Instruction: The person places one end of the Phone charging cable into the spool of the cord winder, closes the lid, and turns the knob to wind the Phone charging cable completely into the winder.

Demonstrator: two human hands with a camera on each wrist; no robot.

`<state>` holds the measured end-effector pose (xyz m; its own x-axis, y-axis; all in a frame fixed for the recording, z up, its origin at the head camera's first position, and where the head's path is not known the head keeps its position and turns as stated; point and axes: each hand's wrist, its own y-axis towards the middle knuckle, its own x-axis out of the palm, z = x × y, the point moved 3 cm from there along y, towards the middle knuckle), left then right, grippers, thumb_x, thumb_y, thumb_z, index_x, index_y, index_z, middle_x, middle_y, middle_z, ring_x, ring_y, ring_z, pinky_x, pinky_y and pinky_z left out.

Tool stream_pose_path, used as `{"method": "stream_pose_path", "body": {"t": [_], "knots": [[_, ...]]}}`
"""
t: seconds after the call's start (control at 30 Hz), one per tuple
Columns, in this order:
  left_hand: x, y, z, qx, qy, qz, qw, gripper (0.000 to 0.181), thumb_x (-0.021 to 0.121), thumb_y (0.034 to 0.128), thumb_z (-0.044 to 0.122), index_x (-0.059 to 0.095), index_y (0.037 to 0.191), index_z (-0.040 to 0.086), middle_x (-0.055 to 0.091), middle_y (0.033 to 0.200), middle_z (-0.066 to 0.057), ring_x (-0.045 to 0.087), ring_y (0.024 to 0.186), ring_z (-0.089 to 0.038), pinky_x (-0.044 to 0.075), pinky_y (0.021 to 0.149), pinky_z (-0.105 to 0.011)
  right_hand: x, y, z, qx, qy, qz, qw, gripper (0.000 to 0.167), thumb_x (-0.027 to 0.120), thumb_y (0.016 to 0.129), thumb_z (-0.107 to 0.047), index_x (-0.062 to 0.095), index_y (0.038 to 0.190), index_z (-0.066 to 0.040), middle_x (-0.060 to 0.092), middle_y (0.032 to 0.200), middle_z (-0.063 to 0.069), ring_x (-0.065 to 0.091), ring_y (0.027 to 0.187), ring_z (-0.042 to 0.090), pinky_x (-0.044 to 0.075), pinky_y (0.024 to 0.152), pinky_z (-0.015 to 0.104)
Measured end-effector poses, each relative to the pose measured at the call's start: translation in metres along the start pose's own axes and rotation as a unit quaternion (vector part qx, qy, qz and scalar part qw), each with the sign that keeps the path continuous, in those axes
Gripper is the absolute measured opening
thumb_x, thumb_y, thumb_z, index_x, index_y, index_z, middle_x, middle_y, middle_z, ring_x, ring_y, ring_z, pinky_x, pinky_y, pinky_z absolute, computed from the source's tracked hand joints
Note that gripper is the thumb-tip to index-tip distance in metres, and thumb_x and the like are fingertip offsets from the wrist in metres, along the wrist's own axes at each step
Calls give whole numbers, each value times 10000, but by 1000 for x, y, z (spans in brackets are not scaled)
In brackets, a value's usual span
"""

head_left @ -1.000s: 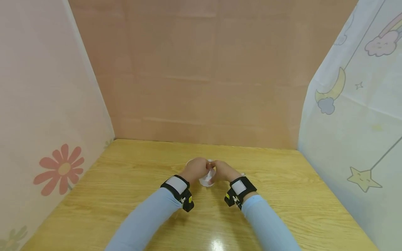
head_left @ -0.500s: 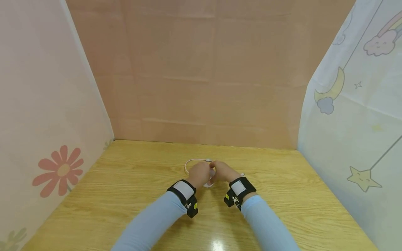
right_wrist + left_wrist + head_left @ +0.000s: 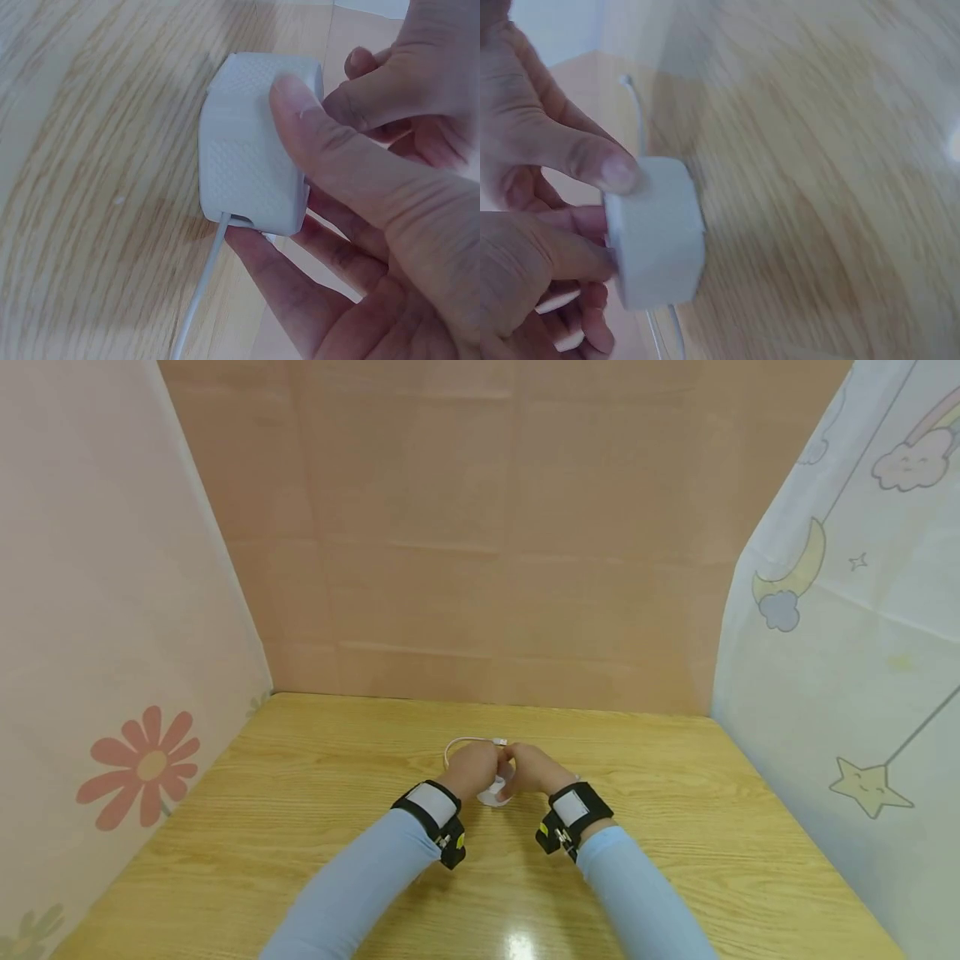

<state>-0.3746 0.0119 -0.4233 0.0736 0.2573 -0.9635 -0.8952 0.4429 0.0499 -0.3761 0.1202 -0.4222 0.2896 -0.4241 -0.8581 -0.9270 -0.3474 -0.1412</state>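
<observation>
A white, rounded box with a cable running through it, seemingly a cable winder [image 3: 247, 150], stands a little in front of both hands. My right hand [image 3: 535, 768] grips it, the thumb on its textured side and the fingers behind and under it in the right wrist view. My left hand [image 3: 474, 768] has its curled fingers and thumb at the back edge of the winder, pinching there. What lies between those fingertips is hidden. A white cable [image 3: 196, 300] comes out of one end. Two strands of cable [image 3: 676, 330] leave the other end.
The cable's USB plug [image 3: 500, 742] lies beyond the hands, with a loop curving left. Another small cable end [image 3: 625, 79] shows past the right hand. The wooden table [image 3: 337, 760] meets a tan backdrop [image 3: 495, 568] and printed side cloths [image 3: 810, 693].
My left hand drew down toward me and right, then moved back up and left beside the winder. The right hand stays nearly still. The USB plug and cable loop came into clearer view.
</observation>
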Motion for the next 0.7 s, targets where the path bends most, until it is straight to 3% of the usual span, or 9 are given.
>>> {"method": "stream_pose_path", "body": {"t": [0.23, 0.37, 0.5, 0.7], "knots": [[6, -1, -1, 517, 736, 302, 9955, 243, 662, 904, 108, 648, 684, 212, 588, 824, 67, 550, 719, -72, 403, 518, -218, 1, 0, 1, 20, 46, -51, 10000, 632, 887, 672, -128, 605, 1231, -40, 663, 1105, 74, 615, 985, 224, 498, 892, 405], [10, 0, -2, 589, 968, 572, 9919, 290, 675, 874, 112, 568, 619, 200, 553, 743, 63, 498, 637, -62, 377, 463, -227, 1, -1, 0, -32, 103, -43, 9999, 662, 889, 666, -124, 593, 1249, -20, 646, 1179, 105, 605, 1061, 264, 485, 926, 419], [10, 1, -3, 559, 753, 677, 9933, 219, 657, 877, 155, 607, 668, 196, 615, 733, 38, 539, 625, -78, 391, 453, -260, -1, -3, 0, 64, 125, -20, 9999, 671, 887, 662, -109, 590, 1257, -18, 623, 1236, 117, 588, 1114, 287, 478, 943, 425], [9, -1, -1, 287, -10, 503, 9983, 187, 605, 939, 186, 676, 772, 139, 649, 732, 8, 556, 613, -90, 397, 488, -245, -1, -3, 1, 52, 112, -67, 9999, 663, 876, 670, -81, 590, 1265, -18, 619, 1245, 125, 585, 1123, 292, 484, 932, 428]]}}
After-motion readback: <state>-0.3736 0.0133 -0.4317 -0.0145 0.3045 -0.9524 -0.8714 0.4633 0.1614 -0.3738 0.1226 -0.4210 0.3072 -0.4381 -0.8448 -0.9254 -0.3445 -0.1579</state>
